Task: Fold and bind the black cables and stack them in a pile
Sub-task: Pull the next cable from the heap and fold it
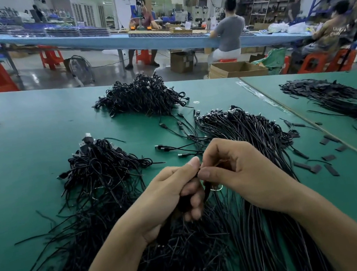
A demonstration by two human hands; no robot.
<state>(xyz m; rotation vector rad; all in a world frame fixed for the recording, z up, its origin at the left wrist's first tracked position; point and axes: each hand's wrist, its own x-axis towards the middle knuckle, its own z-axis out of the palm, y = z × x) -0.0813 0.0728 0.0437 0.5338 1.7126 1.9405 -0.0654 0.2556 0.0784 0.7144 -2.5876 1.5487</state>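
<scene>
Green bench (25,145) heaped with black cables (142,96). Beyond, open cardboard box (240,73) on floor, insides hidden. Gripped by left hand (172,193), pinched by right hand (242,172): one folded cable (206,190) over near heap, long way running near to far.

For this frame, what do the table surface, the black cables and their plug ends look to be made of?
Table surface: a green mat, likely rubber or vinyl, matte with a soft sheen under the lights.
Black cables: thin flexible cords with a smooth jacket, probably plastic or rubber, which bend into loose loops.
Plug ends: black moulded housings with silvery tips that look like metal.
</scene>
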